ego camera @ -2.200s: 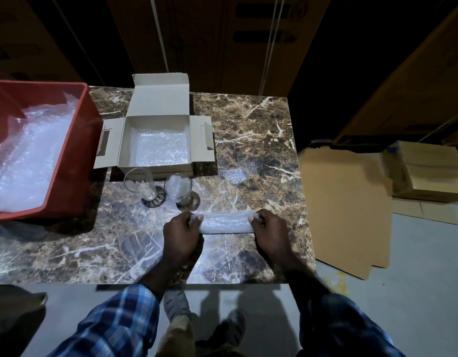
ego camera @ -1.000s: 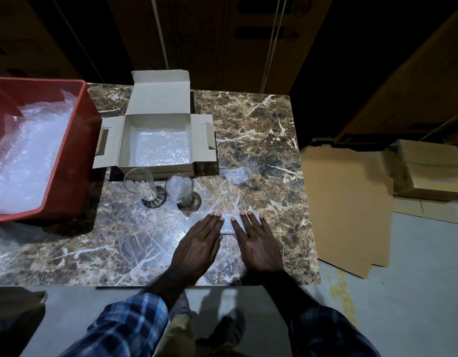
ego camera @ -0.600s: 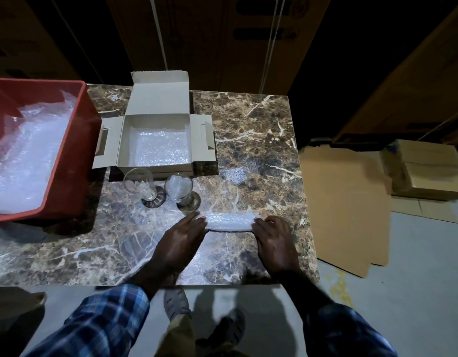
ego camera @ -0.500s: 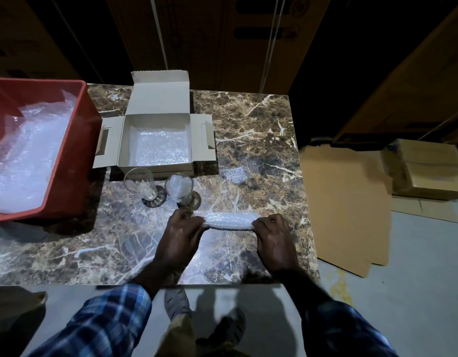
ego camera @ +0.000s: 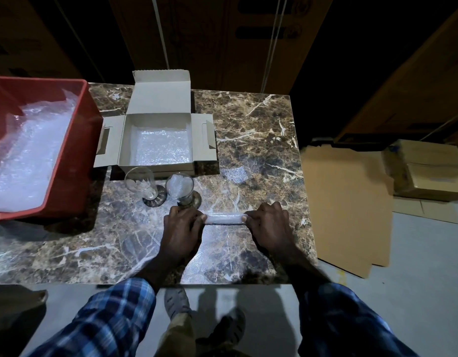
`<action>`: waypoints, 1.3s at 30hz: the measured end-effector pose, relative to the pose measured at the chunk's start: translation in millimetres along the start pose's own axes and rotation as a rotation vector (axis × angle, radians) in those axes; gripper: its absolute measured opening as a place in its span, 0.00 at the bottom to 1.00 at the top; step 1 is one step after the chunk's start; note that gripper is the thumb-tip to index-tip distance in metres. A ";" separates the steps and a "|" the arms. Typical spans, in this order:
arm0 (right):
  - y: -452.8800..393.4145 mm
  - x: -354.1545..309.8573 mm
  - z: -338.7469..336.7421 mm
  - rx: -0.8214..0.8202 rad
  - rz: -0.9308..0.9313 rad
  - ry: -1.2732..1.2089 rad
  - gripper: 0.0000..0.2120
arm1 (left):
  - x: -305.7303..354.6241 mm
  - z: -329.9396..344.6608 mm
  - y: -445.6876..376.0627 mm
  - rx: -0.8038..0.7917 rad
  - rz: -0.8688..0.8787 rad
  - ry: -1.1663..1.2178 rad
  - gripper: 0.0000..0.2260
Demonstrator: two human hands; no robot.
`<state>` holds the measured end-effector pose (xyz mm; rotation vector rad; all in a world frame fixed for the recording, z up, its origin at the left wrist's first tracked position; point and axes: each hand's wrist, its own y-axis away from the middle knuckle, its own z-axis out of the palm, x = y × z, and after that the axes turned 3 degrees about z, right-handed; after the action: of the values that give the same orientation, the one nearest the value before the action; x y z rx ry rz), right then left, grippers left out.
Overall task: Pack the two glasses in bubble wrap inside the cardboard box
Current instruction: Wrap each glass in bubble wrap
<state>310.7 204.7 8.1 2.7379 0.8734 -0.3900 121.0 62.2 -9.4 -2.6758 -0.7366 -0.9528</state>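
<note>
Hands: left hand (ego camera: 180, 228) and right hand (ego camera: 270, 226) each grip one end of a small white roll of bubble wrap (ego camera: 224, 219), fingers curled round it, just above the near-centre of the brown veined marble counter (ego camera: 261, 130).
Step in hand (judgement): rolling the wrap into a tight plug, probably to stuff the empty glass.
Doing it well: keep both ends even so the roll stays narrow; hold tension so it does not spring open; mind the left knuckles, which sit just beside the nearer glass foot.
Right glass: clear footed glass already stuffed with white bubble wrap (ego camera: 180, 189), upright, just beyond the left hand.
Left glass: clear footed cut-pattern glass (ego camera: 141, 182), upright, just left of the first, feet nearly touching; looks unfilled.
Handling (judgement): tall on small feet, easy to tip.
Box: open grey cardboard box (ego camera: 159, 115), lid up and side flaps out, directly behind the glasses; bubble wrap sheet lining its floor (ego camera: 162, 148). No glass inside yet.
Far left: red plastic tub (ego camera: 76, 155) holding loose bubble wrap.
</note>
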 end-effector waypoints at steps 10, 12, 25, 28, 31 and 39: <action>-1.7 -20.3 9.0 0.096 0.365 -0.300 0.17 | 18.5 10.1 -7.8 0.135 -0.388 0.031 0.13; 2.0 -19.3 11.2 0.102 0.352 -0.311 0.19 | 22.0 13.6 -3.8 0.203 -0.427 0.065 0.12; -10.9 -22.6 7.3 0.003 0.539 -0.407 0.18 | 43.7 32.8 31.1 0.246 0.201 -0.123 0.02; -11.1 -23.9 10.7 0.029 0.541 -0.435 0.17 | 36.8 50.0 37.7 0.031 0.350 -0.277 0.14; -8.5 -24.1 12.9 0.081 0.512 -0.450 0.15 | 34.5 51.9 40.8 -0.099 0.323 -0.391 0.20; -1.6 -26.7 14.0 0.155 0.534 -0.483 0.15 | 21.0 33.6 39.2 -0.162 0.227 -0.496 0.23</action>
<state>286.3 187.6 3.4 2.6765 -0.0119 -0.9703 173.3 48.6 -23.0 -3.0935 -0.4315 -0.3033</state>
